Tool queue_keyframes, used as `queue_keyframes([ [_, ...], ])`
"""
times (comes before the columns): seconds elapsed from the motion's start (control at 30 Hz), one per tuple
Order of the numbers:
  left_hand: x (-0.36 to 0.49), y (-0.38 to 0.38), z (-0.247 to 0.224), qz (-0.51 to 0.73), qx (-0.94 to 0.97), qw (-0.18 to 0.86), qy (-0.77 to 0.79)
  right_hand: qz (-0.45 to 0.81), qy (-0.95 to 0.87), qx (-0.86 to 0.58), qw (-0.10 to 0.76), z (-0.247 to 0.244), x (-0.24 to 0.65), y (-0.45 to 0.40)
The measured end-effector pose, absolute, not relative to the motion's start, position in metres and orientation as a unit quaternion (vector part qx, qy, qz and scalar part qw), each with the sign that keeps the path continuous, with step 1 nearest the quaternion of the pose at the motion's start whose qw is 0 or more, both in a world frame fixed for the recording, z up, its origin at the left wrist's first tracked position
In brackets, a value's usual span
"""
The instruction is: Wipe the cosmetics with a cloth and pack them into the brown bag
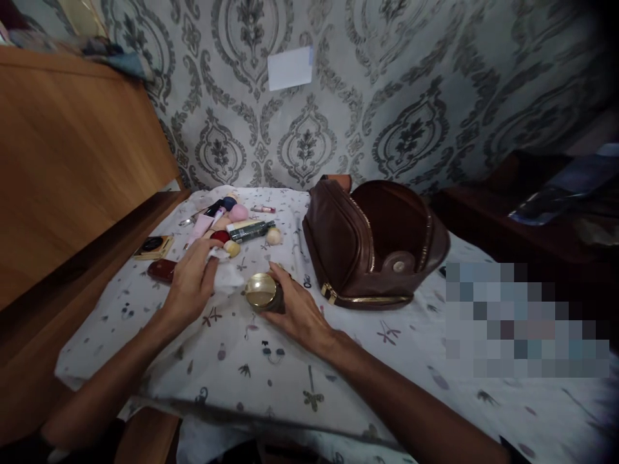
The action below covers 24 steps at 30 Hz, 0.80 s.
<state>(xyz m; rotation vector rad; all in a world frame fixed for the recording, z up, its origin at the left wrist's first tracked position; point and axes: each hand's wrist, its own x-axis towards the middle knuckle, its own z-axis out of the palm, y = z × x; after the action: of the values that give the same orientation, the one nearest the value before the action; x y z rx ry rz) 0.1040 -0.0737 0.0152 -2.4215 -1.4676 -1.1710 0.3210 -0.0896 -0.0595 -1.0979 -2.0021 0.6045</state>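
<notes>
In my right hand (302, 312) is a jar with a shiny gold lid (261, 290), gripped from its right side just over the cloth. My left hand (190, 278) pinches a thin white tissue (225, 274), which trails toward the jar. Close beyond the left fingers lie a dark red round item (220, 236) and a small yellowish sponge (233, 249). A brown glossy case (162, 271) rests by the left wrist. To the right of the jar stands a brown leather cosmetic bag (338, 245), unzipped, its dark inside partly visible.
A patterned white cloth (271, 393) covers the table. At the back left are a green tube (251, 231), a pink sponge (238, 213), a cream sponge (273, 236), a lipstick (264, 209) and a compact (153, 245). A wooden cabinet (82, 129) borders the left.
</notes>
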Motion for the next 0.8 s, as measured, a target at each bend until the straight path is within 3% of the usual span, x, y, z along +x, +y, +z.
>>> queue_keyframes([
  [0.1,0.125,-0.074,0.001,-0.394,-0.811,0.015,-0.433,0.219,-0.795,-0.408,0.393,-0.062,0.322,-0.089],
  [0.27,0.146,-0.09,-0.032,-0.349,-0.831,-0.145,-0.407,0.219,-0.793,-0.406,0.398,-0.065,0.324,-0.088],
  [0.53,0.131,-0.082,-0.018,-0.323,-0.78,-0.329,-0.423,0.221,-0.789,-0.408,0.402,-0.063,0.324,-0.088],
  [0.8,0.129,-0.08,-0.012,-0.47,-0.715,-0.249,-0.454,0.245,-0.78,-0.427,0.386,-0.058,0.323,-0.091],
])
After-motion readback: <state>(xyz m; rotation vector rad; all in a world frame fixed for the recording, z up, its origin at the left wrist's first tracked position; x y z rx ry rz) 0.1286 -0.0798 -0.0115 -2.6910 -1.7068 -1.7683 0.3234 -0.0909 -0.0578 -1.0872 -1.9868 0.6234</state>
